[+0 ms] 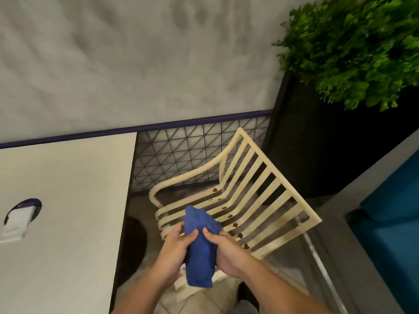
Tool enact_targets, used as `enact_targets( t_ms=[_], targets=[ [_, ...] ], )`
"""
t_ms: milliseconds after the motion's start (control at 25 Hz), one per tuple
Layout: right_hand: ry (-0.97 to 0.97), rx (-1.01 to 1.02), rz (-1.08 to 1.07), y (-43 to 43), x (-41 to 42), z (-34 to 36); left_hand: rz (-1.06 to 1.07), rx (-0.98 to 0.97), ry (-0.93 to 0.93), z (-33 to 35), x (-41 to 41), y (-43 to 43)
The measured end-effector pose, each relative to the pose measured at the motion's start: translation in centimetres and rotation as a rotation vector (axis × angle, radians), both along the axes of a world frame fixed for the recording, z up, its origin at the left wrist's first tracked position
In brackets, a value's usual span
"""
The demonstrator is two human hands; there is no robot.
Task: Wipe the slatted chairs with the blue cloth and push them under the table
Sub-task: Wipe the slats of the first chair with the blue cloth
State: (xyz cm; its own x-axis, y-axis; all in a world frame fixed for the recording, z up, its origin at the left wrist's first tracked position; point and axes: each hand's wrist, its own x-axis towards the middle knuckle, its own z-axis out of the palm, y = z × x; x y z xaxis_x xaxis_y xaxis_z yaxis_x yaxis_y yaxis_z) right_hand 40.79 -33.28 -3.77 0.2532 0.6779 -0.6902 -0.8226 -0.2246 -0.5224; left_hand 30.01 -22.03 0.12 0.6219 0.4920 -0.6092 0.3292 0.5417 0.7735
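- Wall (113,64): grey, mottled, with a dark blue strip along its lower edge; below the strip, a panel of tiles (181,159) with a triangle grid pattern.
- Table (68,211): pale top, fills the left side. A round hole (22,211) in the top shows something white inside; cannot tell what it is.
- Floor: grey and blurred under the chair; pale tiles near the bottom edge.
- Plant (353,48): green, leafy, upper right, above a black planter (306,143) standing in the corner.
- A blue cushioned seat (390,223) at the right edge.
- Chair (260,200): cream, slatted, with a curved armrest; stands right of the table, apart from it, not pushed under. Brown spots lie along the seat slats near the back.
- Cloth (201,245): blue, bunched into a long roll, held over the near edge of the chair seat.
- Left hand (176,248): fingers curled round the cloth's left side, thumb on top.
- Right hand (226,252): fingers and thumb wrapped round the cloth's right side.
- Both hands are closed on the cloth, neither released.
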Motion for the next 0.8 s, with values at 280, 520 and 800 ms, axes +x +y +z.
enact_targets(
  t_ms=[280,520,800],
  targets=[
    [0.010,-0.105,0.112,-1.8,10.4,-4.4,0.051,0.056,0.160,-3.4,8.4,-0.3],
    [0.033,-0.078,0.231,0.7,13.3,-6.4,0.276,-0.661,0.089,-7.5,11.5,-2.0],
    [-1.128,-0.301,0.948,8.7,16.2,-10.4,0.448,-0.520,0.143,-16.0,14.3,0.9]
  ],
)
